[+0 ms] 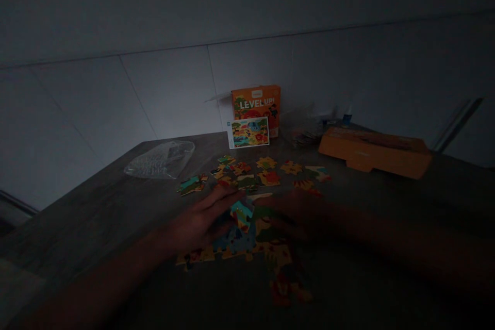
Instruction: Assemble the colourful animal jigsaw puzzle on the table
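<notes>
1. A clear plastic bag (160, 161) is lying crumpled near the far left corner of a grey table (112, 211), which is standing against a pale wall (170, 93).

2. Loose jigsaw pieces (192, 184) are lying scattered across the table between the hands and the far edge, some overlapping.

3. A person's left hand (203, 221) is reaching in from the left, palm down, fingers slightly bent and thumb standing apart from them.

4. A partly joined puzzle (242, 241) is lying below both hands, on the near side of the loose pieces, its blue section beside the left thumb.

5. A turquoise piece (242, 215) is showing between the hands, at the left fingertips.

6. A picture card (250, 132) is standing by the far edge, in front of an upright orange box (257, 95) reading "LEVEL UP!"

7. The right hand (296, 211) is stretching over the puzzle's right side; in this dim, blurred view, whether either hand is gripping anything cannot be told.

8. Another clear bag (303, 131) is resting near the far edge, and an orange tray-like box (375, 152) is lying toward the far right corner.
</notes>
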`<move>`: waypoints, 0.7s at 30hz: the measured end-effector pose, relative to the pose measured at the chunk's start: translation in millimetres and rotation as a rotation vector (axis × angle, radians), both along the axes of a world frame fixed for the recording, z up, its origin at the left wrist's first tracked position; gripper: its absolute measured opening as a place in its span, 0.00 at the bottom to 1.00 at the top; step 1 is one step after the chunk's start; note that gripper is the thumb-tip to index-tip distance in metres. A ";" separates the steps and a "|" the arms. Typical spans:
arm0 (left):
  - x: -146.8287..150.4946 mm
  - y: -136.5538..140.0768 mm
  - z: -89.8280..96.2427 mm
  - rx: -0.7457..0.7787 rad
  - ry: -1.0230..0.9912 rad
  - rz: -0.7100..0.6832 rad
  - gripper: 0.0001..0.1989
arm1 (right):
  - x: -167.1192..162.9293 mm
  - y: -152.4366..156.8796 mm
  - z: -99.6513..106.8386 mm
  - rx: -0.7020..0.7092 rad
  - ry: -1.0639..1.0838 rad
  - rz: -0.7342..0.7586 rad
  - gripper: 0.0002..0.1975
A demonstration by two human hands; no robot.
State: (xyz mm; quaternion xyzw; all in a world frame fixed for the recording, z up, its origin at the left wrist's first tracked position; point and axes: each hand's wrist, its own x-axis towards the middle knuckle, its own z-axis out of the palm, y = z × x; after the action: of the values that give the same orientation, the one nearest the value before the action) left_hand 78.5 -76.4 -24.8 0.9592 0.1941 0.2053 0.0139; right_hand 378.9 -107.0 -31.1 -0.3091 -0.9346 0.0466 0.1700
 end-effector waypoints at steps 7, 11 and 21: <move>2.0 -0.7 1.8 0.026 -0.034 -0.039 0.27 | 0.6 -0.5 0.8 0.033 -0.009 0.046 0.25; 2.5 -1.8 3.9 0.021 -0.044 -0.043 0.25 | 0.3 1.7 -3.0 0.112 -0.038 0.092 0.23; -3.4 -1.6 0.9 0.023 -0.038 -0.028 0.29 | -2.5 2.8 -3.6 0.104 -0.109 0.010 0.24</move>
State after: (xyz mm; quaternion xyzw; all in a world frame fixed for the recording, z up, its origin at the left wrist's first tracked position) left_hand 75.1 -78.0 -23.9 0.9578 0.1778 0.2256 0.0097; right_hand 376.4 -104.2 -34.8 -0.2970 -0.9452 -0.0179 0.1346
